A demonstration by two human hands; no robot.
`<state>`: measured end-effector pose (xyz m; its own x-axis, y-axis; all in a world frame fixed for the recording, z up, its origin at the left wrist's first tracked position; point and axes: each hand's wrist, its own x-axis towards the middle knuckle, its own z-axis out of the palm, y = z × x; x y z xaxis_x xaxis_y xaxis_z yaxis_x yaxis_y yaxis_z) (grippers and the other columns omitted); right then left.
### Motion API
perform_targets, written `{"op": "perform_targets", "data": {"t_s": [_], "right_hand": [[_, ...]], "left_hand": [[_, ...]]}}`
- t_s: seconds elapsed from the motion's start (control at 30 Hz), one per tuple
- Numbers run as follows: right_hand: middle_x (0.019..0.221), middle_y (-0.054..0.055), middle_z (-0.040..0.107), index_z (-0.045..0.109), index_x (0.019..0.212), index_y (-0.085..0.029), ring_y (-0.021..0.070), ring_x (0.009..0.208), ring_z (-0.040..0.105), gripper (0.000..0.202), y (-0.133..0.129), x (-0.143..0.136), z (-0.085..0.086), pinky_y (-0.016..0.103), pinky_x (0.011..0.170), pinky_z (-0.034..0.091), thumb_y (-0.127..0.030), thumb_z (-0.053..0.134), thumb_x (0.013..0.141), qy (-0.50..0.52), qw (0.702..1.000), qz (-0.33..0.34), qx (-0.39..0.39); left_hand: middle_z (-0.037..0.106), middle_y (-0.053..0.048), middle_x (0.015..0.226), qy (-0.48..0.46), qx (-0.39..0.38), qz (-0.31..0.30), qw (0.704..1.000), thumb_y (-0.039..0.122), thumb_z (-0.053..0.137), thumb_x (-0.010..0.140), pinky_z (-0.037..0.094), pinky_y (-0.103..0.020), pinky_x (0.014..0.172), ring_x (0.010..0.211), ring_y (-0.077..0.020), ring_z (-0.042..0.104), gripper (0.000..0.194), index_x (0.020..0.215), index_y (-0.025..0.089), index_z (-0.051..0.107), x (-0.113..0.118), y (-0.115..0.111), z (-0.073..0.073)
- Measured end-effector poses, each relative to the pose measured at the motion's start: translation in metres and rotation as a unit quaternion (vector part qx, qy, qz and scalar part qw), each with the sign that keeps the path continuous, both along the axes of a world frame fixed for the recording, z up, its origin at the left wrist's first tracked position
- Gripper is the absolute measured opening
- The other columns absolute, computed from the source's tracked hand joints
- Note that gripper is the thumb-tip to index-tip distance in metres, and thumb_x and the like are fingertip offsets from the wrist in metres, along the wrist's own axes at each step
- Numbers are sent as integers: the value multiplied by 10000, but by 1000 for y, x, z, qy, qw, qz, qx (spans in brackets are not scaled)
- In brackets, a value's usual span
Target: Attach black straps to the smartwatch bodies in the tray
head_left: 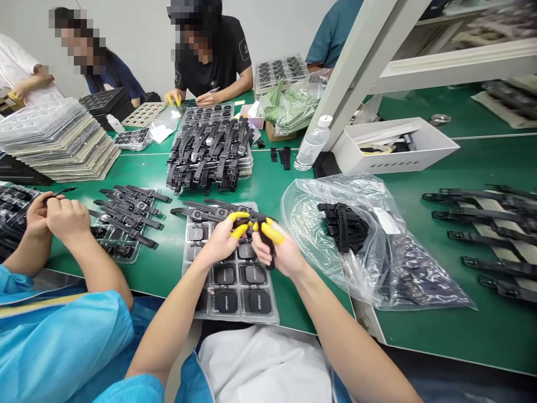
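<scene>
Above a clear plastic tray (235,319) of square black watch bodies (257,301), my two hands meet. My left hand (224,238), with yellow finger covers on thumb and forefinger, pinches a small dark piece, probably a watch body. My right hand (279,246), also in yellow covers, grips a black strap (267,246) that hangs down past its fingers. Where the two pieces meet is too small to make out. Several watches with straps (205,211) lie across the tray's far end, just beyond my hands.
Right of my hands lies a clear bag (419,274) with black straps (346,224). Beyond stand a bottle (312,144), a white box (394,159) and piled watches (210,151). At left, a person's hands (62,215) work near another tray (126,252).
</scene>
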<state>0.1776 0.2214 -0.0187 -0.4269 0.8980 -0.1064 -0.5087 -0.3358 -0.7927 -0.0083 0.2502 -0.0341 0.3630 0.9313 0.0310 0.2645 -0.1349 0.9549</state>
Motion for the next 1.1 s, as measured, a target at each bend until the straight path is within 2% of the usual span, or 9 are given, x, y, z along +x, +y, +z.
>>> {"op": "perform_targets", "data": {"t_s": [0.03,0.1,0.17,0.23,0.4,0.63,0.77,0.93,1.1], "right_hand": [[564,-89,484,507,891,-255,102,410,344,408,-2,-3,-1,222,366,323,-606,714,908,-9,1000,20,-5],[575,-71,559,506,880,-244,106,421,419,424,-3,-7,-4,217,362,357,-581,763,867,-36,999,30,-5],[584,-55,605,528,874,-228,103,423,456,425,-2,-9,-8,210,360,370,-569,781,846,-57,998,21,-4],[584,-49,622,550,872,-217,94,407,453,409,-1,-9,-11,204,353,356,-557,776,845,-65,998,16,-3],[533,-58,596,575,855,-210,84,375,403,377,2,-6,-13,197,337,312,-521,786,826,-67,997,31,-7],[499,-75,545,558,844,-220,89,371,389,337,6,-4,-9,192,332,288,-480,772,819,-40,999,11,-27],[500,-75,524,544,819,-223,86,373,378,335,6,-2,-5,192,332,261,-453,787,800,-11,998,14,-60],[477,-83,487,526,789,-229,82,367,345,346,8,0,-6,191,333,231,-442,797,789,-6,997,15,-76],[459,-98,433,524,759,-225,69,364,298,350,9,2,-8,187,335,203,-433,804,782,-28,995,29,-93]], "left_hand": [[731,-113,1203,8,28,-14,999,276,538,998,576,-273,650,902,-191,722,349,1335,198,586,-1,-1,2],[700,-123,1331,26,100,-33,994,187,525,960,624,-340,850,1123,-239,712,413,1362,206,618,-2,-1,4],[692,-116,1365,51,164,-50,984,107,503,920,574,-414,1056,1262,-254,665,486,1377,215,631,-4,0,6],[691,-109,1367,76,193,-62,976,72,479,904,533,-447,1129,1286,-248,653,530,1387,224,635,-6,1,7],[692,-117,1354,95,216,-72,969,79,458,930,544,-453,1119,1275,-244,659,507,1383,224,635,-9,4,5],[673,-132,1377,100,235,-57,965,133,445,1000,540,-452,1121,1291,-245,645,445,1410,216,597,-6,3,1],[642,-139,1388,133,229,-51,963,170,414,1036,523,-450,1134,1304,-250,625,449,1456,215,565,-5,2,3],[605,-137,1389,135,226,-74,962,255,405,1080,503,-414,1156,1319,-240,596,439,1492,198,545,-9,0,7],[625,-167,1303,217,251,-70,940,262,425,1058,532,-431,1101,1245,-270,609,414,1410,139,602,-9,-1,10]]}}
